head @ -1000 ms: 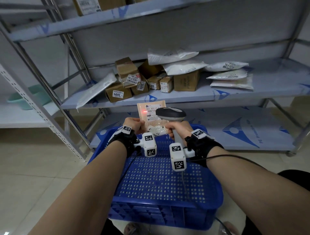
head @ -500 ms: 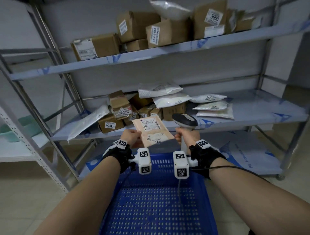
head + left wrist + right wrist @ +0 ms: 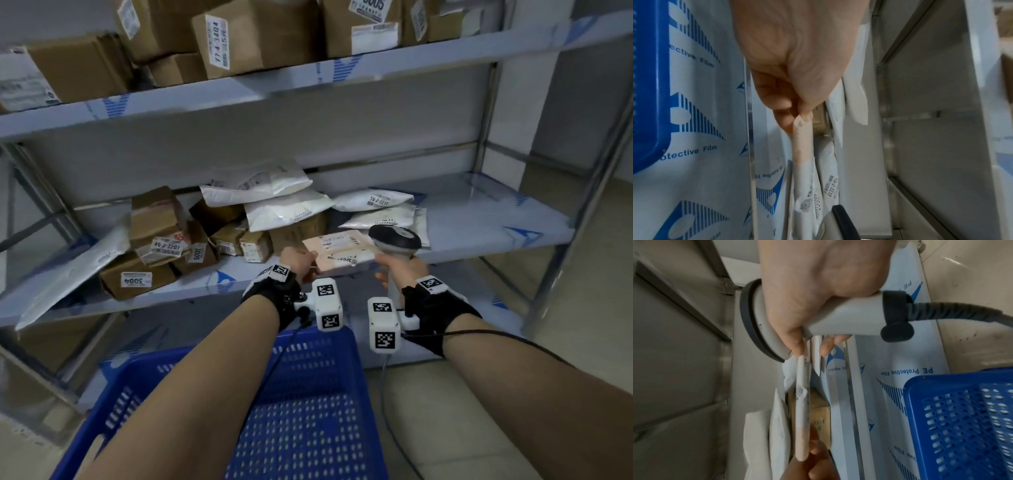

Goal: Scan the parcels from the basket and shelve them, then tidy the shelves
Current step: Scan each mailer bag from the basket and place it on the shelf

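1. The flat pink parcel (image 3: pixel 337 254), with white labels on its face, lies nearly level at the middle shelf's (image 3: pixel 496 219) front edge.
2. The blue perforated basket (image 3: pixel 308 411) stands below, nothing visible inside.
3. Brown boxes (image 3: pixel 157 222) and white mailers (image 3: pixel 287 209) crowd the shelf.

Pale tiled floor (image 3: pixel 462 411) beneath a grey wall (image 3: pixel 239 144), dimly lit.

Bare forearms, black fabric wrist straps (image 3: pixel 274 294), white block cameras (image 3: pixel 329 303) carrying square black-and-white markers, thin black cables (image 3: pixel 496 334) trailing.
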The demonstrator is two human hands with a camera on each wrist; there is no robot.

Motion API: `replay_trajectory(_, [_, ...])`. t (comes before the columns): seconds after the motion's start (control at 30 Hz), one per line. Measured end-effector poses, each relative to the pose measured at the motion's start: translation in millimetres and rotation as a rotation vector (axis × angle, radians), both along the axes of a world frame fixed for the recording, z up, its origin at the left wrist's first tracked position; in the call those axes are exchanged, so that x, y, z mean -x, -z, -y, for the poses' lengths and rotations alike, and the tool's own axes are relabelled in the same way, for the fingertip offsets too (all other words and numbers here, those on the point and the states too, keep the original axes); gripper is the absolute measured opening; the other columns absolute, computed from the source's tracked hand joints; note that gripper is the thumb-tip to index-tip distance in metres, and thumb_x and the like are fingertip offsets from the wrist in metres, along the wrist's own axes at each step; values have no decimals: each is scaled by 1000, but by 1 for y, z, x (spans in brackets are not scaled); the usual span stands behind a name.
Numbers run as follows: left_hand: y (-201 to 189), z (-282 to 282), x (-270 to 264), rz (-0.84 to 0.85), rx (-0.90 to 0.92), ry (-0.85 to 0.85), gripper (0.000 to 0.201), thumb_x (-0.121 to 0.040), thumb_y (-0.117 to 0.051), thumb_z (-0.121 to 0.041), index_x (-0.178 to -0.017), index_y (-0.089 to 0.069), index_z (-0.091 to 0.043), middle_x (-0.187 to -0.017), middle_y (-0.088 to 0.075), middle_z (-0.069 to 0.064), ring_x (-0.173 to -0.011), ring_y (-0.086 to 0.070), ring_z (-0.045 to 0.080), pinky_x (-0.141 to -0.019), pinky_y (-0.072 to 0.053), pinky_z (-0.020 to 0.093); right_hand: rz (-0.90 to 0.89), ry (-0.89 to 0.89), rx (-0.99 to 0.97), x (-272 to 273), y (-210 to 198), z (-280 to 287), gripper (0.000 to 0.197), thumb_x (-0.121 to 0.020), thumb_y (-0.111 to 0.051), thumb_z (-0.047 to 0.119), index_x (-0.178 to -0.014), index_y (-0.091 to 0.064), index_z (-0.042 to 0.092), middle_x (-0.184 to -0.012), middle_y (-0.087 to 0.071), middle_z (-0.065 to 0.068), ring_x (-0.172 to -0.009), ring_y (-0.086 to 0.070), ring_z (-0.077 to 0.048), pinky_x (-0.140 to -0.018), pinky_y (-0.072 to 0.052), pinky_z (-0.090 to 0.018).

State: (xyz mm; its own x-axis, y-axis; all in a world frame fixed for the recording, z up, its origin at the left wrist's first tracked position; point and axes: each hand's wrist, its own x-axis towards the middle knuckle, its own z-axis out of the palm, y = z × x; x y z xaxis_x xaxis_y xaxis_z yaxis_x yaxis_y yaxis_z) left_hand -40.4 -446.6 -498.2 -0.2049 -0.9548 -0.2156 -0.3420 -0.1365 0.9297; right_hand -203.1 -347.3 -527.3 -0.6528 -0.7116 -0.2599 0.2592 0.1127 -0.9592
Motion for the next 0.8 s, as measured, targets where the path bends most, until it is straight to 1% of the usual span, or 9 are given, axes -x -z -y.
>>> replay_trajectory(0.1, [7,15,24,26,-14,-10,19,-98,-53,-10,-91,-60,7,-34,-52,1,-25,-47,8,-30,-36,16,-17,25,-29,14,9,12,13,-81,-71,11,-91,-65,4,-54,-65,-1,-43,-59,-8,-44,-46,-20])
replay_trajectory(0.17, [9,19,36,106,-39,22,30,-99,-50,-13,-75,-54,3,-40,-53,3,-26,-47,10,-28,-35,17,-11,-1,-39,17,15,20,18,-84,-67,12,-98,-66,2,-66,-68,-7,-47,-58,-8,-45,-45,-21])
replay_trajectory(0.23, [8,18,45,179,-28,60,35,-101,-46,-17,-71,-50,1,-45,-55,5,-27,-48,9,-31,-36,22,-28,10,-45,18,17,24,6,-84,-66,8,-88,-66,4,-69,-66,-10,-43,-57,-7,-46,-46,-21])
replay_trajectory(0.37, [16,28,49,-46,-109,123,43,-104,-36,-29,-127,-50,4,-103,-59,20,-70,-60,25,-46,-48,27,-50,33,-49,18,16,26,5,-82,-68,6,-80,-64,5,-63,-63,-5,-54,-59,-16,-54,-48,-27])
replay_trajectory(0.47, [20,34,37,-45,-191,235,77,-87,-47,-65,-141,-41,-10,-131,-53,20,-111,-60,35,-80,-56,39,-73,86,-71,16,19,32,19,-75,-72,17,-89,-67,4,-65,-67,-5,-63,-65,-22,-64,-55,-36])
replay_trajectory(0.5, [21,35,34,-14,-191,291,87,-80,-58,-66,-145,-37,-12,-138,-49,19,-115,-58,34,-82,-56,38,-75,96,-82,16,21,35,31,-71,-72,22,-96,-66,3,-71,-69,-7,-69,-67,-26,-72,-57,-41])
replay_trajectory(0.63, [25,35,35,113,-48,435,73,-80,-74,-10,-144,-38,-9,-135,-52,16,-91,-65,18,-57,-54,15,-104,77,-90,12,25,40,44,-67,-71,29,-103,-65,4,-77,-71,-9,-75,-69,-28,-78,-57,-45])
replay_trajectory(0.73, [34,40,46,164,93,273,57,-79,-73,2,-132,-52,-2,-122,-60,18,-65,-62,15,-61,-58,23,-123,48,-101,9,28,41,32,-69,-73,28,-90,-68,4,-59,-68,-1,-68,-67,-25,-73,-57,-42])
replay_trajectory(0.8, [40,45,48,178,134,170,43,-77,-75,0,-118,-61,-3,-109,-65,17,-60,-62,17,-66,-60,33,-129,64,-84,12,33,44,37,-60,-72,35,-85,-70,7,-67,-71,-5,-75,-69,-30,-77,-58,-44])
